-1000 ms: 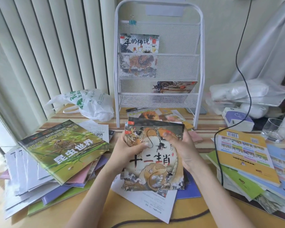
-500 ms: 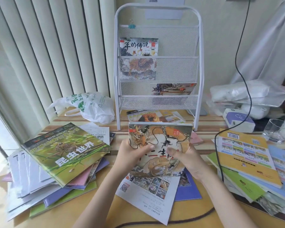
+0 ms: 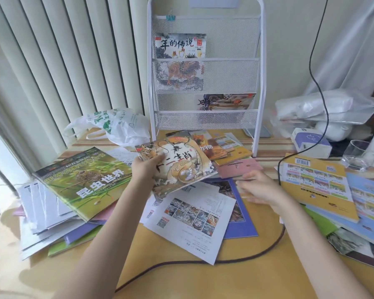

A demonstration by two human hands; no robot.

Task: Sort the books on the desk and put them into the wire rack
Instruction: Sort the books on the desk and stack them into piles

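My left hand (image 3: pixel 146 167) grips the left edge of a dragon picture book (image 3: pixel 181 167) and holds it tilted above the desk. My right hand (image 3: pixel 259 187) hovers to the right of that book with fingers loosely extended, holding nothing. The white wire rack (image 3: pixel 259 67) stands at the back of the desk. One picture book (image 3: pixel 180 45) sits in its middle pocket and another book (image 3: pixel 225 102) lies in the lower pocket. A green insect book (image 3: pixel 84 180) tops a pile on the left. Yellow and blue workbooks (image 3: pixel 315 184) lie on the right.
A black cable (image 3: pixel 281 231) runs across the desk front and up the wall. A white plastic bag (image 3: pixel 117 126) sits left of the rack. A glass (image 3: pixel 354 155), a small box (image 3: pixel 311 143) and wrapped packages (image 3: pixel 315 104) crowd the right. Loose sheets (image 3: pixel 192 221) lie under my hands.
My right hand has let go of the dragon book and moved right. My left hand now holds the book alone, tilted and shifted left.
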